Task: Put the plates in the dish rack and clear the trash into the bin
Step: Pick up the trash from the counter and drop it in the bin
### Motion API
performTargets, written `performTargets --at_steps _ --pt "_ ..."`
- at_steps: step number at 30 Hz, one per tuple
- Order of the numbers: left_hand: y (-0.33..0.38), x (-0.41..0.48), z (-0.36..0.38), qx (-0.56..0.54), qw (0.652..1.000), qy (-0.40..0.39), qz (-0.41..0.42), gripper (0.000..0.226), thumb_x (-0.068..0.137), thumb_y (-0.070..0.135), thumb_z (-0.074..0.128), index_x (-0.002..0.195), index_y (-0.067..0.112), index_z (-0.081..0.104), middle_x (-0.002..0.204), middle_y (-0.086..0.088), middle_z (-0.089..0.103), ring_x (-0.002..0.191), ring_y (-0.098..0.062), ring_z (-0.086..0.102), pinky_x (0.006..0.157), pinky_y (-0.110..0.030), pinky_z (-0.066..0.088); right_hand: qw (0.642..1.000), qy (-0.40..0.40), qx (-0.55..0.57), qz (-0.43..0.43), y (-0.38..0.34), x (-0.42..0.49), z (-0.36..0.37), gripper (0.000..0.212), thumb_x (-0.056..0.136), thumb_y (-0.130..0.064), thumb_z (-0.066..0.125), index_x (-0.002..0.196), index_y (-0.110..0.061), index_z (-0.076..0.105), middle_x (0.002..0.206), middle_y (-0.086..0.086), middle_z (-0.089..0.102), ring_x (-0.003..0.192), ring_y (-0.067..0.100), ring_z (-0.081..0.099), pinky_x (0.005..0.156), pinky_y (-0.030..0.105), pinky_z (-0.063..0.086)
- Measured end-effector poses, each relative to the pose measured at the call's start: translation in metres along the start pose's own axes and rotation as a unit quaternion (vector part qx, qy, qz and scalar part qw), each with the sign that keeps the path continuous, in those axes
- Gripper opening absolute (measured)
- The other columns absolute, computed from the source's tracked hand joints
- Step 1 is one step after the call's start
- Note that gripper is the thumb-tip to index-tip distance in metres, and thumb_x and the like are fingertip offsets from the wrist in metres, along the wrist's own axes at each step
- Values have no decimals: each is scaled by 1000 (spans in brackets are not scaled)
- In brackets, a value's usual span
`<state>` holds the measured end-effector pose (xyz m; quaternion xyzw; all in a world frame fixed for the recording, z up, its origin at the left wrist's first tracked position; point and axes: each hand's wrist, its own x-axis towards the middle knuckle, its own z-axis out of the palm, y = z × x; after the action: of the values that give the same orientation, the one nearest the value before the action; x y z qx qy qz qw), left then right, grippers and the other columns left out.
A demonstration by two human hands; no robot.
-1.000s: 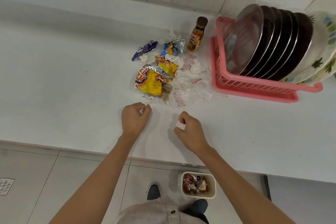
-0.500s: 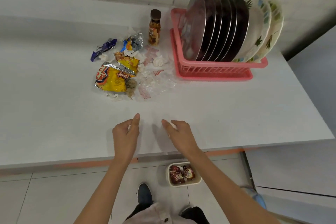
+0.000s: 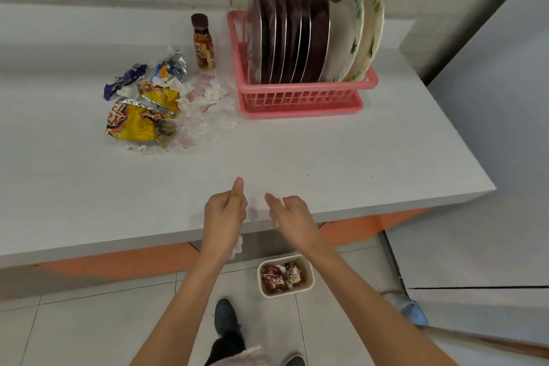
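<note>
Our left hand (image 3: 225, 215) half hides a white scrap (image 3: 237, 246); our right hand's (image 3: 292, 217) grip is unclear. Trash (image 3: 154, 104) lies at ten o'clock on the desk (image 3: 326, 163), plates (image 3: 297, 36) racked at one, bin (image 3: 285, 275) below.

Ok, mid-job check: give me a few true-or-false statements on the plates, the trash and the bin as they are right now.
1. The plates stand upright in the pink dish rack. True.
2. The bin on the floor is empty. False: wrappers already lie in it.
3. The yellow chip bag lies on the counter. True.
4. The brown bottle lies on its side. False: it stands upright, left of the rack.
5. A hand grips the chip bag. False: both hands are apart from the trash pile.
</note>
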<state>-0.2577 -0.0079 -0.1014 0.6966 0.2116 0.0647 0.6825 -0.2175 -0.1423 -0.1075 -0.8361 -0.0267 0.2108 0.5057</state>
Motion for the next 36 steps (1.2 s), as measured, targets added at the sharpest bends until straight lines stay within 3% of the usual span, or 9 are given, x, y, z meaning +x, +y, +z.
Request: performTargets --at_steps 4,8,11,14,18,23,30,33,36 --pt "-14 -41 35 6 1000 -18 -14 57 103 38 40 50 20 29 47 5 27 43 -11 25 45 -20 24 1000 -22 13 11 34 -34 -23 49 101 -35 43 57 -14 46 47 -6 41 45 12 40 56 26 41" --pt "-34 -84 65 8 1000 -1 -29 56 104 35 40 54 11 45 46 -6 39 41 -13 33 48 -22 35 1000 -28 -14 -3 64 -62 -44 47 101 -31 46 57 -15 52 45 -7 46 43 8 41 56 29 37" --pt "-47 -110 85 -3 999 0 -37 56 103 30 43 54 5 50 44 -8 42 39 -15 34 52 -18 39 999 -44 -1 1 82 -82 -58 48 100 -31 49 59 -8 57 47 3 55 40 14 47 51 27 40" --pt "-55 -129 101 2 999 6 -40 53 101 31 48 55 5 55 44 -7 46 38 -14 36 46 -23 36 998 -60 31 12 95 -97 -70 46 99 -29 53 59 -5 59 53 14 63 34 21 49 43 23 39" --pt "-66 -139 113 22 998 14 -49 48 100 32 52 59 8 62 43 -6 49 37 -12 40 46 -27 39 997 -53 42 38 112 -106 -77 42 96 -27 60 58 -9 61 44 2 55 33 13 46 41 20 35" --pt "-74 -137 116 44 996 3 -82 52 102 34 46 56 11 51 44 -1 39 39 -9 32 41 -19 30 997 -25 31 65 129 -110 -83 47 96 -32 57 55 -10 57 43 -2 48 38 8 41 46 22 33" --pt "-86 -127 104 23 990 9 -136 47 103 29 44 58 16 37 53 5 31 46 -6 27 43 -14 26 981 3 116 152 149 -114 -97 37 99 -23 41 68 -5 52 53 5 39 38 7 31 35 12 24" --pt "-104 -120 104 32 984 -49 -166 36 104 29 40 71 14 46 62 1 40 53 -8 36 54 -20 33 981 32 112 153 170 -108 -97 31 92 -14 39 66 -5 52 53 3 40 46 11 33 39 15 24" --pt "-128 -106 111 42 968 -112 -222 14 95 15 47 82 17 53 73 0 50 69 -12 47 58 -24 38 983 65 95 141 203 -96 -93 30 92 -9 42 66 -4 55 55 -3 46 50 9 38 46 20 27"
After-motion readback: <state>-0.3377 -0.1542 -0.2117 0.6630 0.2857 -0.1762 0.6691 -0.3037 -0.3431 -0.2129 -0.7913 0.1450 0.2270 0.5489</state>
